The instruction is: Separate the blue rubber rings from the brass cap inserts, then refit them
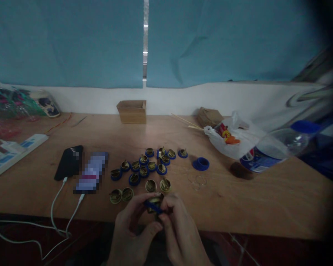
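No writing can be read anywhere. At the right of the frame a plastic bottle [274, 149] with a blue cap is seen lying on its side, its label blue, white and red but too blurred to make out. Beside it, a clear bag [238, 138] is marked with a red and orange print, equally unreadable.

At the bottom centre, a brass disc [154, 204] with a blue band across it is held between the two hands, just over the near edge of the wooden table [266, 199]. The left hand [130, 232] is closed on it from the left with thumb and fingertips, and the right hand [180, 232] is closed on it from the right, the fingertips of both meeting around the piece.

Just above the hands, four bare brass discs [122, 194] are laid out, and beyond them a cluster of blue-rimmed discs [144, 166]. A loose blue ring [201, 163] is set to the right of the cluster. At centre left a black phone [69, 162] lies plugged into a white cable.
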The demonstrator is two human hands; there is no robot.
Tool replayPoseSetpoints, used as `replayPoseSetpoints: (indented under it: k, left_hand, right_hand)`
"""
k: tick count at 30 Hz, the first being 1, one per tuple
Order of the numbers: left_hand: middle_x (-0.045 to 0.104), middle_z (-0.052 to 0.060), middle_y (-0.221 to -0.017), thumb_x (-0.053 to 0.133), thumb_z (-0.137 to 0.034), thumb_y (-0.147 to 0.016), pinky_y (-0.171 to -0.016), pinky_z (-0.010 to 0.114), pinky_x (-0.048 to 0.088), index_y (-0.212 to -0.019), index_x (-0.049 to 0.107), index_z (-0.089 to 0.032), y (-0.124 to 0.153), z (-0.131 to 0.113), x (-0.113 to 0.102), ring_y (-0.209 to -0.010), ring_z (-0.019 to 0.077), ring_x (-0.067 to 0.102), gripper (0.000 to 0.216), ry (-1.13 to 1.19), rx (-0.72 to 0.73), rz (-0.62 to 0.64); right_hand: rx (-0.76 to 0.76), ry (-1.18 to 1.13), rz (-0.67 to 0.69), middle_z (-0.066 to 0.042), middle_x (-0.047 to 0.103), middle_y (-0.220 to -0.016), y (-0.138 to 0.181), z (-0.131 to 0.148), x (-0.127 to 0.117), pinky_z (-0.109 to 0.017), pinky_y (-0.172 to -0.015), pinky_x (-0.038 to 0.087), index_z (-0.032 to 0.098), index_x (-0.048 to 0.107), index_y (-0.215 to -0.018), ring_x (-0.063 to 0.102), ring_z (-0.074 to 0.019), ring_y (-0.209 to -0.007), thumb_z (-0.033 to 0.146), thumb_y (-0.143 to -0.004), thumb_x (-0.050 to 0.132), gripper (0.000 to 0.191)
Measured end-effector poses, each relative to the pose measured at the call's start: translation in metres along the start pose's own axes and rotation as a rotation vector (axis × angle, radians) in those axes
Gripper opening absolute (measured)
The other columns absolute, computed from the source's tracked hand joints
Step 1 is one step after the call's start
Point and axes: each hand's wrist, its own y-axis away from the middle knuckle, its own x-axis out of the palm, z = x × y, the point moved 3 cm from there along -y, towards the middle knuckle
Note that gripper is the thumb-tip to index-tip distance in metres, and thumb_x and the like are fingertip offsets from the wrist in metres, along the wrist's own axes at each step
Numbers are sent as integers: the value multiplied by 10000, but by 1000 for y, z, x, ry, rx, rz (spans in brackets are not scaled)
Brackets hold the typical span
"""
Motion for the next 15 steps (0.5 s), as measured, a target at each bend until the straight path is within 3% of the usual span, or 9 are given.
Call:
replayPoseSetpoints:
  k: [5,7,11,15]
  left_hand:
    - [731,71,-1158,708,-142,-805,-929,284,551,-1156,664,-240,-3,2,-12,-1088,231,684,367,-71,-24,-27]
    - [726,82,-1170,672,-188,-845,-931,302,551,-1166,666,-224,-4,0,-16,-1089,241,682,323,-131,-29,-58]
    - [736,71,-1110,652,-269,-878,-853,280,575,-1161,648,-232,-2,-3,-12,-1005,220,704,286,-66,-57,-95]
    - [716,41,-1033,632,-271,-899,-796,236,568,-960,648,-236,3,-1,1,-933,179,701,72,81,-84,-19]
  right_hand:
    - [-12,-20,4,-16,561,-875,1,2,2,-238,-672,494,242,464,-959,585,-144,-771,52,-919,386,209]
    - [11,-45,-55,-10,568,-880,3,0,0,-239,-703,499,252,488,-1020,594,-145,-795,86,-932,432,196]
    - [184,-177,-177,-4,560,-863,7,-10,-8,-243,-700,504,260,498,-1144,588,-150,-781,197,-963,470,194]
    - [323,-354,-51,23,495,-780,7,-15,-6,-222,-634,485,263,565,-1067,539,-135,-697,311,-975,479,134]
